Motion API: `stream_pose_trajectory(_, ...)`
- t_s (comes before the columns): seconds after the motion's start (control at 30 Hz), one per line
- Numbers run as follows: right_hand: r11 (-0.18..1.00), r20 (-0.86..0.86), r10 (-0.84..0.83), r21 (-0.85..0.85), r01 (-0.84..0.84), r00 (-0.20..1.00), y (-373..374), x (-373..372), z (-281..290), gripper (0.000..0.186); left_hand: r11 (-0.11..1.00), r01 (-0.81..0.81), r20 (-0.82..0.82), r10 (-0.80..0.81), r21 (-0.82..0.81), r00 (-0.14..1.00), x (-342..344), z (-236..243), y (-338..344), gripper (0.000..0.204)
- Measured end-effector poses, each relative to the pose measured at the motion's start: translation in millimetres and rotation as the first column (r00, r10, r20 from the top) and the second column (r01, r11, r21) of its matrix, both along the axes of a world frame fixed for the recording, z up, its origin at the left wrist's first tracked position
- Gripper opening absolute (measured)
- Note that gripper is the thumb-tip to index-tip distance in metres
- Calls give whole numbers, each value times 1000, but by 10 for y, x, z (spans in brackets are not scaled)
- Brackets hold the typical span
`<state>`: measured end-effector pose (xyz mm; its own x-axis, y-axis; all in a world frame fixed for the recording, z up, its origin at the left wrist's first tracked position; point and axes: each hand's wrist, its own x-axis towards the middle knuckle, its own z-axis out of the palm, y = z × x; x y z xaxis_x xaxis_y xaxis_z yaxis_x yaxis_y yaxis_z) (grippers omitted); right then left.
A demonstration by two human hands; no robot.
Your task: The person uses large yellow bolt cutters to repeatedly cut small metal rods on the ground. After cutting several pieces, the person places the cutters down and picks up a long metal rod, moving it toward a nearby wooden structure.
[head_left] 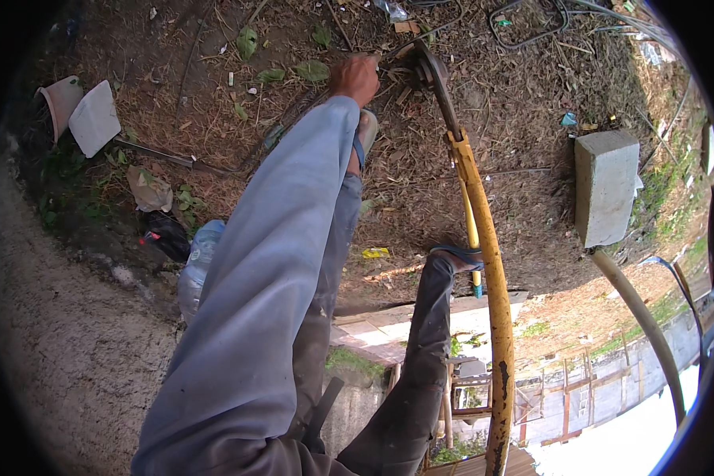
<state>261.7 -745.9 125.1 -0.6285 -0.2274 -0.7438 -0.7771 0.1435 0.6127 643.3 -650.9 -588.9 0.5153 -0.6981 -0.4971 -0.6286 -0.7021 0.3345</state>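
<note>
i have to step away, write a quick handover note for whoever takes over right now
Left hand: stretched far forward in a grey sleeve, closed grip on thin wire at the head of the yellow long-handled cutter, low over the littered ground.
Right hand: not in view; the cutter's yellow handle runs back toward the lower edge.
Things: cutter head lies on dry grass by the wire; grey concrete block to the right; sandalled feet beside the handle.
Done: wire looks set at the cutter head.
Left: whether anything is cut cannot be told.
</note>
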Motion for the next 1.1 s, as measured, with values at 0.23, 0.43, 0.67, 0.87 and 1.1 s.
stream_pose_trajectory(0.23,919,-318,-70,348,185,945,-24,79,281,68,998,-5,-50,9,67,999,88,16,-153,27)
stream_pose_trajectory(0.43,905,-444,44,398,153,895,-187,567,79,63,987,163,-132,-160,14,978,118,-5,-221,34)
stream_pose_trajectory(0.67,940,-296,-65,303,158,953,-89,461,104,56,986,162,-172,-152,40,973,-142,46,-320,37)
stream_pose_trajectory(0.87,953,-276,-19,286,101,961,-59,362,131,52,996,77,-205,-66,47,977,-196,11,-321,38)
stream_pose_trajectory(1.1,971,-135,-93,208,120,986,151,-123,374,53,981,192,-136,-188,17,973,-196,-113,-306,36)
